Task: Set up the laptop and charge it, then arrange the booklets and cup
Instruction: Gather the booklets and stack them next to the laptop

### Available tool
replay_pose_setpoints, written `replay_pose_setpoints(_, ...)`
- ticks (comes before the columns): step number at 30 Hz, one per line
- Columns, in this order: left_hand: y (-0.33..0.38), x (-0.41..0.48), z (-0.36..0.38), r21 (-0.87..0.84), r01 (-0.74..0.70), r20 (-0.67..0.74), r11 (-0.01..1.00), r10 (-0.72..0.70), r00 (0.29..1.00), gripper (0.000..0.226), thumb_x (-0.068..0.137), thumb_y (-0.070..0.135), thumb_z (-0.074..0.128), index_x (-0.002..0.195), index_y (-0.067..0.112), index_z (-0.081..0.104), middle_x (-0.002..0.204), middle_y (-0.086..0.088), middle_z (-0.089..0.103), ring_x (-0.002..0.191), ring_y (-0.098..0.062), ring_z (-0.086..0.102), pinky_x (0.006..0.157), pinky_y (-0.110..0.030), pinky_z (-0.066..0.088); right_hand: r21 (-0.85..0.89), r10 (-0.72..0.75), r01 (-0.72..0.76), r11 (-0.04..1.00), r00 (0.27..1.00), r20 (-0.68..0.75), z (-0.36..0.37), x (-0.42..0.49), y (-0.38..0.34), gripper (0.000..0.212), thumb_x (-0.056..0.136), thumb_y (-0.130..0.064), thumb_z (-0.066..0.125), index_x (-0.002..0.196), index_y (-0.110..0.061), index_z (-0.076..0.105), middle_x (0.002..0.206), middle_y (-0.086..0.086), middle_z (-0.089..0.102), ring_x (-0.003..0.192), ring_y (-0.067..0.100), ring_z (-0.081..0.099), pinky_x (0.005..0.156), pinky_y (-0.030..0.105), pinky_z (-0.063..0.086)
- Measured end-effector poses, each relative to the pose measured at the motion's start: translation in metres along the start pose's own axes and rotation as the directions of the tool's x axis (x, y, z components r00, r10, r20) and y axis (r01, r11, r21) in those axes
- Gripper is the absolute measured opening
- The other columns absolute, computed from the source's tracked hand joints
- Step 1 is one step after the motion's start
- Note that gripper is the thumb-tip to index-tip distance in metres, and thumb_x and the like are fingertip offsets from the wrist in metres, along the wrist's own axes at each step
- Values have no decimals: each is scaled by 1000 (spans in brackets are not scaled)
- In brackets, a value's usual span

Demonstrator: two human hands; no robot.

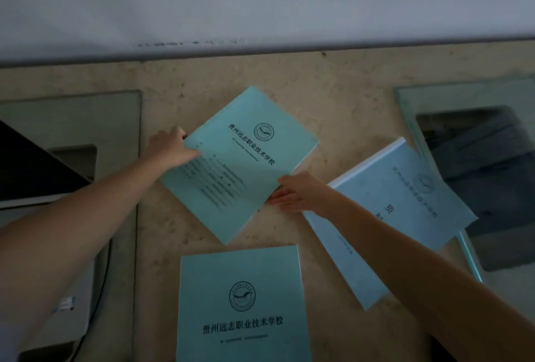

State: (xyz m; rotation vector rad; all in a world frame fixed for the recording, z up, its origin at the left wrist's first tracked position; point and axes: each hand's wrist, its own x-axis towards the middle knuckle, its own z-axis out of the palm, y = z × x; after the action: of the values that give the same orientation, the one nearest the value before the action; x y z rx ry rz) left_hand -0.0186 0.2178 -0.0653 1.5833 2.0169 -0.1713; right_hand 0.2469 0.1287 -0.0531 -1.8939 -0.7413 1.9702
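Landmark: tilted teal booklet (243, 158), lying at the centre of the beige stone desk (333, 95), turned diagonally with its printed cover facing up.
Left hand (170, 145): gripping the tilted teal booklet at its left corner, thumb on top of the cover, fingers hidden beneath.
Right hand (295, 190): gripping the same booklet at its lower right edge, fingers curled under the cover.
Second teal booklet (243, 306): just below the landmark, lying flat and square to the viewer, cover up, not touching it.
Pale blue booklet (393, 216): to the right of the landmark, angled, partly under the right forearm; its far corner lies over the glass panel (492, 158) at the desk's right side.
Laptop (31, 170): well to the left of the landmark; only a dark screen and pale edge show.
Cable (101, 289): dark, running down below the laptop at lower left.
Cup: not visible.
Lighting: dim; small cover print unreadable.
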Motion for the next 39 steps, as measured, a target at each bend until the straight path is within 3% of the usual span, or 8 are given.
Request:
replay_pose_setpoints(3, -14, -13, -8, -399, 109, 235, 911, -13, 972, 37, 82, 32, 67, 112, 11, 59, 111, -13, 65, 92, -28, 63, 85, -38, 49, 1, -34, 34, 999, 999, -8, -3, -2, 1, 30, 92, -13, 56, 114, 6, 63, 98, 15, 69, 80, 22, 67, 78, 34, 56)
replay_pose_setpoints(7, -15, -41, -18, -549, 204, 380, 811, 25, 925, 31, 84, 24, 67, 109, 7, 61, 103, -15, 69, 93, -32, 66, 86, -43, 52, 59, -83, 84, 995, 996, -17, 7, -9, 0, 29, 94, -7, 51, 118, 7, 59, 103, 17, 65, 83, 25, 63, 80, 32, 54)
replay_pose_setpoints(11, 0, -72, -41, -706, 204, 363, 678, 99, 927, 9, 88, 14, 59, 92, 8, 63, 64, -3, 74, 57, -19, 70, 62, -32, 57, 185, -57, 58, 981, 998, -9, 11, -28, 0, 17, 96, -13, 51, 99, 1, 60, 72, 7, 62, 61, 16, 60, 50, 23, 51)
replay_pose_setpoints(15, 14, -118, -67, -812, 213, 350, 543, 160, 923, 11, 91, 19, 53, 92, 10, 60, 60, -1, 73, 50, -14, 69, 43, -22, 54, 250, -89, 70, 966, 994, 64, 3, -51, 4, 40, 97, -36, 47, 118, -3, 54, 95, 11, 59, 81, 24, 57, 70, 30, 49)
replay_pose_setpoints(18, 21, -163, -83, -868, 153, 314, 473, 283, 906, 9, 88, 18, 56, 92, 13, 62, 65, -2, 74, 55, -15, 70, 44, -24, 54, 337, -138, 90, 937, 983, 123, 1, -76, 2, 51, 96, -47, 44, 113, -2, 59, 91, 9, 62, 77, 20, 60, 58, 26, 53)
replay_pose_setpoints(23, 12, -232, -90, -828, -34, 308, 559, 504, 807, 36, 68, 13, 67, 103, 21, 64, 93, -3, 76, 83, -19, 73, 62, -27, 58, 357, -261, 220, 908, 963, 70, -5, -110, 11, 31, 98, -30, 45, 113, -5, 56, 96, 10, 58, 90, 23, 55, 85, 32, 45)
replay_pose_setpoints(29, -25, -261, -50, -633, -105, 288, 767, 360, 887, 57, 84, 0, 60, 134, 21, 40, 117, -8, 64, 100, -24, 64, 80, -35, 53, 217, -344, 321, 922, 936, 76, -14, -135, 49, 33, 97, -3, 45, 130, -2, 51, 110, 9, 63, 98, 25, 61, 91, 39, 51)
replay_pose_setpoints(39, -90, -282, 72, -575, 178, 417, 799, 98, 904, 24, 95, 15, 49, 117, 5, 52, 84, -4, 66, 59, -10, 63, 53, -23, 40, -6, -253, 254, 967, 965, 73, 2, -130, 144, 37, 95, -4, 50, 132, -3, 51, 121, 13, 62, 104, 28, 61, 85, 39, 52)
